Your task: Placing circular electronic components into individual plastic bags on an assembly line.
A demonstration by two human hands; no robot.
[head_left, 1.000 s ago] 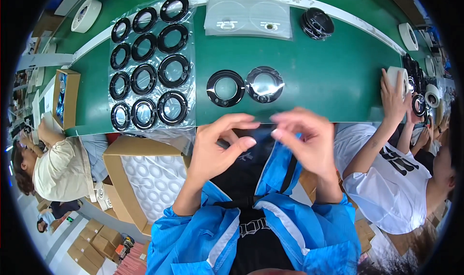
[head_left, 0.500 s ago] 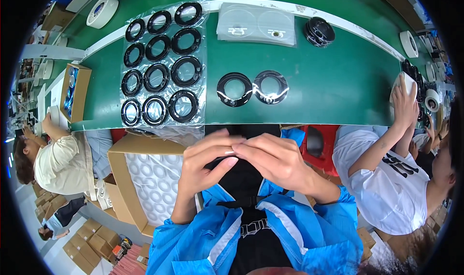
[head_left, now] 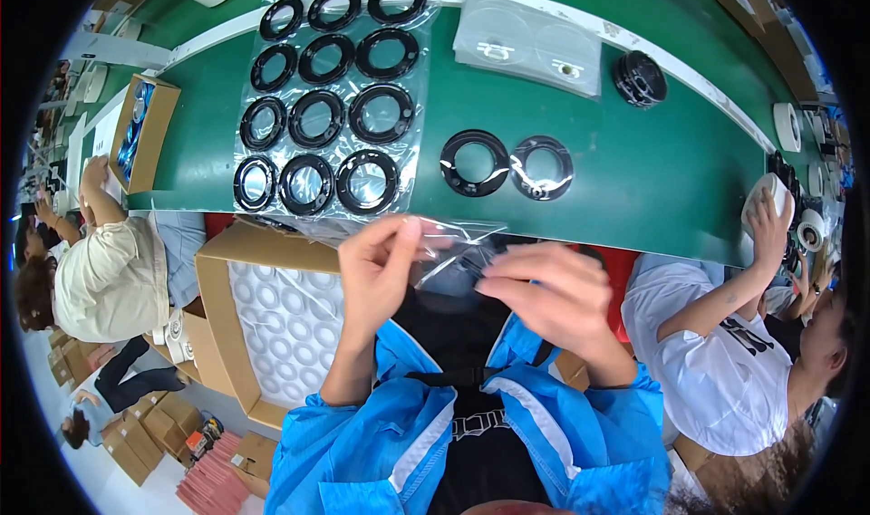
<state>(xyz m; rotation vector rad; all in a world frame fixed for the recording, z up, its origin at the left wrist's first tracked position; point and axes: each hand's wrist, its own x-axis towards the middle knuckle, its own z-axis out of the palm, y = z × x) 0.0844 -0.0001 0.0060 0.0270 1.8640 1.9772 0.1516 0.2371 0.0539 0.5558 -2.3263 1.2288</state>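
Note:
A clear, shiny piece of plastic film is stretched between my hands, just off the table's near edge. My left hand pinches its left side between thumb and fingers. The right side is in the closed fingers of my right hand. Beyond them on the green table lie a black ring and a second, glossier ring, side by side. To their left, several black rings lie in rows on a clear plastic sheet.
A stack of clear printed sheets and a small pile of black rings lie toward the back. An open carton of pale rings stands at my left. Co-workers sit on both sides, one in a white shirt.
My hands have drawn apart, and the clear film now shows spread between them. The view has shifted, so the table's things appear farther right.

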